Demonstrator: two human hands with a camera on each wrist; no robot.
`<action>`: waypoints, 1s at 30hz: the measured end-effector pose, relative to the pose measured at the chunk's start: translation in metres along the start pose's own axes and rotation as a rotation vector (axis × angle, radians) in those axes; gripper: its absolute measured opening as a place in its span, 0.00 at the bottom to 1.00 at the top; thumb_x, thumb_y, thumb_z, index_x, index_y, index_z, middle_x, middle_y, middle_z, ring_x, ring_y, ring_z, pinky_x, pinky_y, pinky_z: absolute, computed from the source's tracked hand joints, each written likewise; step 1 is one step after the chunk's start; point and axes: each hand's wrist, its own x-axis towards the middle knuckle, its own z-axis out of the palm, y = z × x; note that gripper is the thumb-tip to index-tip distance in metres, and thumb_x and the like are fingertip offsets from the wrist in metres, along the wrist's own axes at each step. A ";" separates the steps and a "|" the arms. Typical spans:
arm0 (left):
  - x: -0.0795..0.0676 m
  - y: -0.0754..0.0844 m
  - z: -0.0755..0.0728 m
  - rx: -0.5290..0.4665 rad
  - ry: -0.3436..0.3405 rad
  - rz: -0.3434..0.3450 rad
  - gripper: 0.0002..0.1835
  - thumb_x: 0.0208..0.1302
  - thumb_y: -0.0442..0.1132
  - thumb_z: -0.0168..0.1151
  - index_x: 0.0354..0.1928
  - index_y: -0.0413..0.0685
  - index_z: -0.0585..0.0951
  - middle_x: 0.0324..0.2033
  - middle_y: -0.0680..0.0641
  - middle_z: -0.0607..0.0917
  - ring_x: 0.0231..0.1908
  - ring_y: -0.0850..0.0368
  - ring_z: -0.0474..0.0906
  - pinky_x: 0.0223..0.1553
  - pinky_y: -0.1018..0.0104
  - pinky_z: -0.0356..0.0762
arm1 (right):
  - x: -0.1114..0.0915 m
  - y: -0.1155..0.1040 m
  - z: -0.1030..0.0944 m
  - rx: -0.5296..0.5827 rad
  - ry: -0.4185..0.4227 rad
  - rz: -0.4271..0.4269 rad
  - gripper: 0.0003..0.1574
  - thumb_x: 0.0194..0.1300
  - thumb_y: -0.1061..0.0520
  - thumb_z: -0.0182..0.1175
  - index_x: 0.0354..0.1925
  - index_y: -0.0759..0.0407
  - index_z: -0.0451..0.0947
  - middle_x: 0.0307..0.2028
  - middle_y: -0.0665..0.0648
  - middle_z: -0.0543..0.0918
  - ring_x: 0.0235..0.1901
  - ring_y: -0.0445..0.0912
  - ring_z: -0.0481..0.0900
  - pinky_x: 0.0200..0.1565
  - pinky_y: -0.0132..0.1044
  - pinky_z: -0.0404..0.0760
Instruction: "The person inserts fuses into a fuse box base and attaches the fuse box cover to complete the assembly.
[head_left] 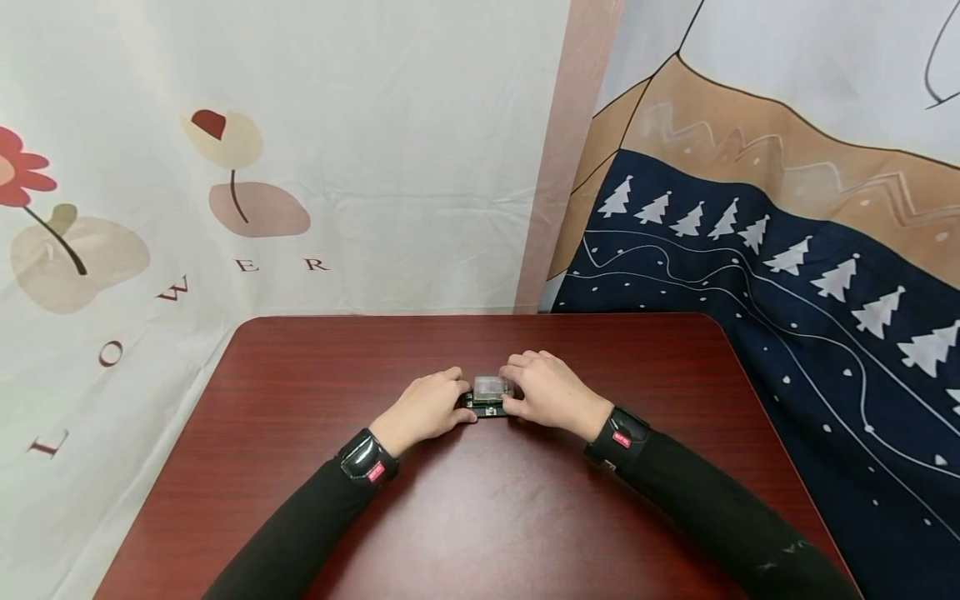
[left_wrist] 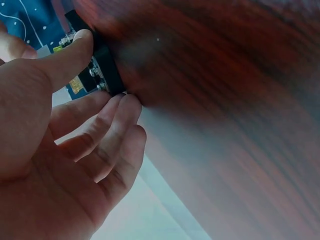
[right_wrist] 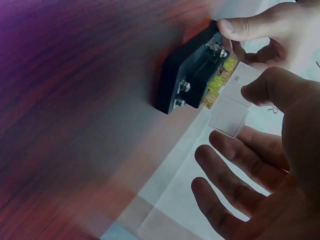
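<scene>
A small electrical device lies near the middle of the table, between the hands. Its black base carries metal screws, and a yellow-green part sits between the base and a clear plastic cover. My left hand holds one end of the base, thumb on its screw side and fingertips at its lower edge, as the left wrist view shows. My right hand pinches the clear cover with its thumb and a finger mostly hidden behind it. Its other fingers are spread apart, off the device.
The dark red wooden table has rounded far corners. Behind it hangs a pale curtain with flower prints and letters. A navy cloth with white tree prints hangs on the right. Both forearms wear black sleeves and wrist bands.
</scene>
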 end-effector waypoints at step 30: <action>-0.002 0.010 -0.015 0.001 0.172 0.104 0.19 0.74 0.49 0.73 0.61 0.48 0.88 0.48 0.51 0.83 0.42 0.56 0.84 0.41 0.54 0.88 | -0.004 0.001 0.004 -0.003 -0.030 -0.005 0.21 0.70 0.46 0.73 0.55 0.54 0.90 0.45 0.51 0.89 0.45 0.48 0.85 0.52 0.48 0.86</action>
